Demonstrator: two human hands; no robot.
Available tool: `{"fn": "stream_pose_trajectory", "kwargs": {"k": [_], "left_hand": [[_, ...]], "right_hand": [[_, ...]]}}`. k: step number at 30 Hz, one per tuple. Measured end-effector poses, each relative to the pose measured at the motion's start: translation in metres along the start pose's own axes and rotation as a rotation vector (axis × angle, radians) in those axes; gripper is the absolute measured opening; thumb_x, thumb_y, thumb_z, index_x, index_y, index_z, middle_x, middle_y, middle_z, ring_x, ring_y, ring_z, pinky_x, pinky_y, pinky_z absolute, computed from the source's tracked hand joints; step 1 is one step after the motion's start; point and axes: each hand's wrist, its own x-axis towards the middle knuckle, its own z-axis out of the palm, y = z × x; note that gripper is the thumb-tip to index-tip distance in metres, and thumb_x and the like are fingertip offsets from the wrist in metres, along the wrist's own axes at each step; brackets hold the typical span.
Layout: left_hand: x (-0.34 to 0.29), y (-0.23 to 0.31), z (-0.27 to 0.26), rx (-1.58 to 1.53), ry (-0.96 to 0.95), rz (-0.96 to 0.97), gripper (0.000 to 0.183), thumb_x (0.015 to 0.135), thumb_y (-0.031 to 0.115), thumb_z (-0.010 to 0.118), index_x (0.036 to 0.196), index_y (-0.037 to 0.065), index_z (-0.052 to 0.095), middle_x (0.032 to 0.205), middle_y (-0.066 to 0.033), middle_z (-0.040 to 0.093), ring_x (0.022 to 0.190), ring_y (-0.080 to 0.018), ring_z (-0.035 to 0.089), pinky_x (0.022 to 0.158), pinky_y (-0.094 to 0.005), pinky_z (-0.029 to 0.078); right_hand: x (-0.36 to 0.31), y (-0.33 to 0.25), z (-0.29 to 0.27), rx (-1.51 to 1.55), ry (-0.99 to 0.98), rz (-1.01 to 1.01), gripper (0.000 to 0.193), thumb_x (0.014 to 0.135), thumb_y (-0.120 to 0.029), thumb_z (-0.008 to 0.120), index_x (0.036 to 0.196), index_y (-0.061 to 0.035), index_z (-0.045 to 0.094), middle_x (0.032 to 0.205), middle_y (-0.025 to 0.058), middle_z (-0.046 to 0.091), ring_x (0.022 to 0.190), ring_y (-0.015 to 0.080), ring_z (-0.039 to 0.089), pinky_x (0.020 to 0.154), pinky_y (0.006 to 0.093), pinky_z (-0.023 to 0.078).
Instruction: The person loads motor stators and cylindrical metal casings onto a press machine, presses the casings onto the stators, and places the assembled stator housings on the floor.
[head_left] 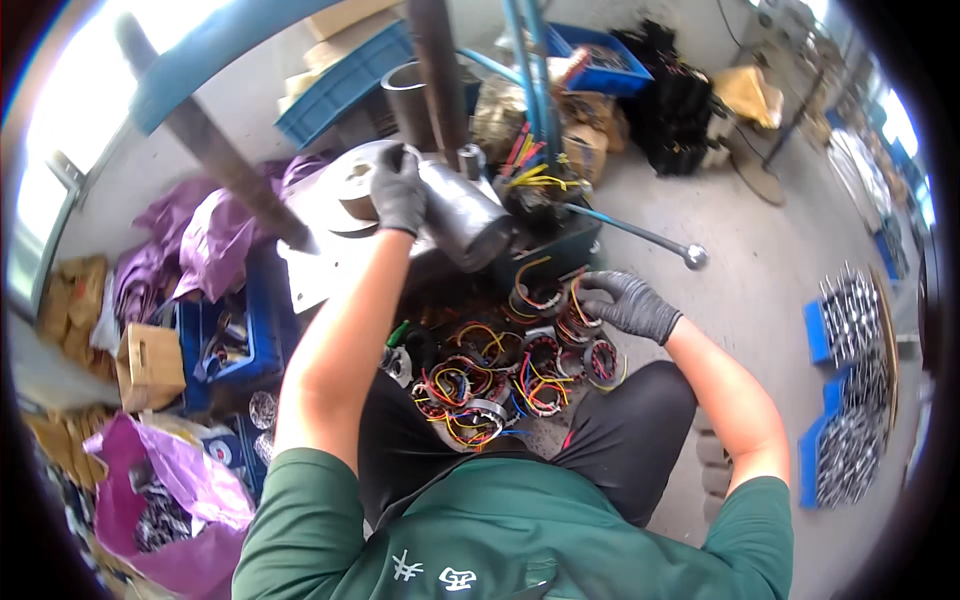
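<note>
My left hand (pixel 398 190), in a dark grey glove, is closed at a round metal part (pixel 358 190) on the pale metal plate (pixel 305 265) of a press; its fingertips are partly hidden. Beside it lies a large grey metal cylinder (pixel 466 215), tilted toward me. My right hand (pixel 634 306), also gloved, has its fingers curled at a wound stator (pixel 574 324) with coloured wires, at the right edge of a pile. Several more stators (pixel 485 410) with red, yellow and blue wires lie between my knees.
A blue lever with a ball end (pixel 695 256) juts to the right from the press. Blue trays of metal shafts (pixel 850 440) stand on the right floor. At left are a blue crate (pixel 262 320), a cardboard box (pixel 150 367) and purple bags (pixel 215 240). Steel columns (pixel 438 80) rise ahead.
</note>
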Motion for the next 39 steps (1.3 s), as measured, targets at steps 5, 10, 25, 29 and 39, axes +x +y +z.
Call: {"fn": "stream_pose_trajectory", "kwargs": {"k": [5,10,25,29,39], "left_hand": [[-0.073,-0.031,-0.048,-0.184,0.118,-0.325,0.035,0.096,0.007,0.07,0.128,-0.001,0.059,0.119,-0.0126,0.068,0.111,-0.0228,0.064,0.101,-0.0317,0.051],[-0.085,-0.026,-0.042,-0.708,-0.178,-0.862,0.036,0.1,0.035,0.06,0.129,0.013,0.057,0.104,-0.0042,0.063,0.088,-0.0177,0.064,0.073,-0.0363,0.059],[-0.05,0.0,-0.05,-1.081,0.025,-1.119,0.073,0.094,0.037,0.075,0.144,0.003,0.035,0.126,-0.0241,0.061,0.104,-0.036,0.068,0.082,-0.0504,0.062],[-0.023,0.008,-0.073,-1.31,-0.047,-0.914,0.066,0.098,0.046,0.069,0.14,0.002,0.043,0.126,-0.0225,0.06,0.108,-0.0377,0.067,0.087,-0.0496,0.063],[0.01,-0.021,-0.08,-2.206,-0.206,-0.982,0.064,0.107,0.054,0.05,0.149,0.006,0.045,0.144,-0.0218,0.055,0.135,-0.0395,0.054,0.118,-0.055,0.043]], "right_hand": [[0.08,-0.103,0.063,0.586,0.068,0.21,0.061,0.098,-0.024,0.073,0.147,0.0048,0.051,0.129,0.0103,0.067,0.115,0.0177,0.062,0.104,0.0324,0.048],[0.156,-0.128,0.121,1.334,0.412,0.173,0.043,0.094,-0.017,0.073,0.133,-0.002,0.062,0.127,0.0117,0.068,0.114,0.0254,0.065,0.104,0.0367,0.05],[0.232,-0.164,0.098,0.052,0.395,-0.116,0.051,0.098,-0.014,0.064,0.143,0.0045,0.052,0.132,0.0185,0.064,0.115,0.0293,0.066,0.101,0.0385,0.055],[0.24,-0.214,0.083,0.16,0.416,-0.309,0.04,0.098,-0.017,0.07,0.132,0.004,0.062,0.12,0.0144,0.071,0.109,0.0211,0.067,0.094,0.0359,0.054],[0.346,-0.273,0.05,-0.709,0.12,-0.342,0.034,0.09,-0.028,0.075,0.111,-0.0018,0.074,0.105,0.0187,0.076,0.101,0.0354,0.071,0.092,0.0423,0.055]]}}
